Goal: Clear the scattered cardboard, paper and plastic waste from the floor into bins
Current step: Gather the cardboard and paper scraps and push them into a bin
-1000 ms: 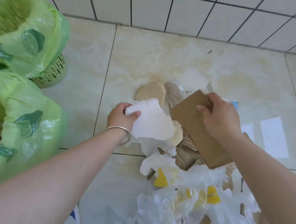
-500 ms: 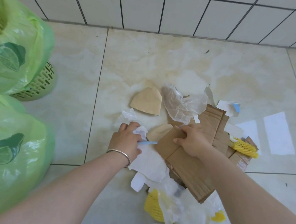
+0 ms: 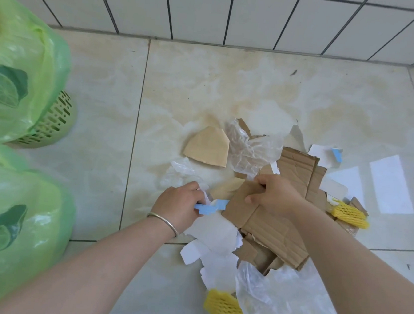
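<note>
left hand [image 3: 180, 204] has dropped to the floor, closed on white paper sheet [image 3: 214, 231] with blue strip | right hand [image 3: 275, 194] lowered, clamping flat brown corrugated cardboard [image 3: 267, 224] | both gathering more before binning

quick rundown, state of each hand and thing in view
left hand: closed on white paper
right hand: gripping cardboard sheet
tan cardboard piece: flat on floor, untouched
clear plastic film: crumpled on floor
green-bagged bins: upright at left

Both arms reach forward, left hand [image 3: 182, 203] and right hand [image 3: 275, 194] each closed in a grip.
</note>
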A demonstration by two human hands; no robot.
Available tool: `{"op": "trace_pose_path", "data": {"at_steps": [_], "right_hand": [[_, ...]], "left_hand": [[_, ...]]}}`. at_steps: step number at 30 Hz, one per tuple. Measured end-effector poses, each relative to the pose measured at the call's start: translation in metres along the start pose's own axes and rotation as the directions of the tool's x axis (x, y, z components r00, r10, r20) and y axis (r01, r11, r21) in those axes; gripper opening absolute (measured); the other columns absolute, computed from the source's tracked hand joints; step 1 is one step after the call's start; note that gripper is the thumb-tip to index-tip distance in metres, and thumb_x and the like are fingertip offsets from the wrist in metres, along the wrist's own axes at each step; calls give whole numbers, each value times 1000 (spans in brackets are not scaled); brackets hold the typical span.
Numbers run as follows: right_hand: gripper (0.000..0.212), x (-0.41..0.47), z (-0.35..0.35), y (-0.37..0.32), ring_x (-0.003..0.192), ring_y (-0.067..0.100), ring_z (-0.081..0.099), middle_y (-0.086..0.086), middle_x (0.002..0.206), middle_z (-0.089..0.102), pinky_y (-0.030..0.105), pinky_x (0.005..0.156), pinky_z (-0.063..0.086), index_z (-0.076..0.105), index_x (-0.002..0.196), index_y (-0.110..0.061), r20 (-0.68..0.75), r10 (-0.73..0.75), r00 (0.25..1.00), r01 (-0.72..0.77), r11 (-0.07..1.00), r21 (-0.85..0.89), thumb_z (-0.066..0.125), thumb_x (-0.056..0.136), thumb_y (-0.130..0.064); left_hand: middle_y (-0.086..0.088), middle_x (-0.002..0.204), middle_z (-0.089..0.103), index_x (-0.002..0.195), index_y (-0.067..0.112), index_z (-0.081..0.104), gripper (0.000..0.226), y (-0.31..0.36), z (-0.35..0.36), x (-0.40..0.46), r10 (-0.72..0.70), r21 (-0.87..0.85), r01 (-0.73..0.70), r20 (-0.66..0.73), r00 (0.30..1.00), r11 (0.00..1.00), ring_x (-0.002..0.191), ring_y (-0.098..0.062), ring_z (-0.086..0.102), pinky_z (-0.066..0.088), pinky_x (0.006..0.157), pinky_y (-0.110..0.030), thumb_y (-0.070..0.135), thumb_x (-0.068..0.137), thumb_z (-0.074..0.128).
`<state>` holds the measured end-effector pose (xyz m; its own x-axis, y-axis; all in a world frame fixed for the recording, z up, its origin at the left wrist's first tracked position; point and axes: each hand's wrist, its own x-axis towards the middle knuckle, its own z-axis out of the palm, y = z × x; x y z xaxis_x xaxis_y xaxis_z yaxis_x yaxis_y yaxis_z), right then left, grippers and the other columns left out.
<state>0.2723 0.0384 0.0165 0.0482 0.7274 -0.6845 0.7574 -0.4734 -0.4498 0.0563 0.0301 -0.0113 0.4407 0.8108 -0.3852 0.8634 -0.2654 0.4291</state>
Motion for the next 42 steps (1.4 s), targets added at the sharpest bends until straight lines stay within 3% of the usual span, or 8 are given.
{"op": "trace_pose_path", "data": {"at_steps": [5,13,20,26,31,35,39,42], "right_hand": [[26,-23,-25,1,63,12,47,-6,67,51,24,53,32,49,66,-25,-120,-5,993,9,999,39,70,82,-20],[12,-74,-73,-1,72,15,54,-4,79,58,25,54,39,58,91,-15,-338,77,938,14,965,260,65,85,-22],[19,-118,-96,-73,73,18,57,-1,86,62,28,55,45,50,95,-16,-476,-67,877,255,904,342,66,85,-17],[29,-156,-76,-160,77,1,53,-19,86,55,19,57,41,50,105,-36,-459,-273,846,425,864,270,64,87,-17],[6,-177,-36,-239,75,9,59,-12,80,63,23,60,45,61,91,-23,-449,-341,826,497,816,296,61,89,-18],[7,-193,17,-294,71,7,55,-12,77,58,25,64,44,56,92,-21,-486,-310,817,536,720,442,60,89,-16],[13,-203,78,-332,76,12,56,-8,82,59,24,66,46,51,92,-22,-437,-270,858,508,574,643,58,89,-12],[18,-207,115,-349,79,12,57,-7,87,60,28,73,47,49,89,-27,-392,-298,871,492,542,681,57,90,-11]], "left_hand": [[11,101,68,79,18,69,7,12,-22,-7,-74,-268,44,-100,992,962,88,-14,63,44,72,-25,13,79,64],[14,75,56,60,33,48,37,30,-56,-25,-263,-627,108,-160,951,771,64,-1,50,37,58,0,8,78,70],[11,70,52,73,24,51,19,35,-119,-61,-445,-803,91,-229,866,590,62,-6,48,34,53,-14,15,84,63],[14,71,56,68,29,50,27,4,-184,-131,-581,-811,24,-397,710,584,65,-7,51,38,57,-13,10,81,65],[14,75,56,84,23,54,17,-33,-217,-199,-671,-807,-47,-520,529,589,66,-4,51,39,56,-10,10,82,64],[13,75,53,105,34,51,36,-60,-226,-249,-771,-844,-56,-512,379,533,70,-9,53,40,55,-3,10,81,64],[4,86,61,101,29,62,26,-91,-228,-280,-799,-847,-30,-513,314,531,77,-16,52,37,58,-11,12,82,61],[6,71,58,85,25,60,14,-113,-216,-290,-804,-836,28,-517,294,548,65,-17,48,37,53,-6,11,83,60]]}}
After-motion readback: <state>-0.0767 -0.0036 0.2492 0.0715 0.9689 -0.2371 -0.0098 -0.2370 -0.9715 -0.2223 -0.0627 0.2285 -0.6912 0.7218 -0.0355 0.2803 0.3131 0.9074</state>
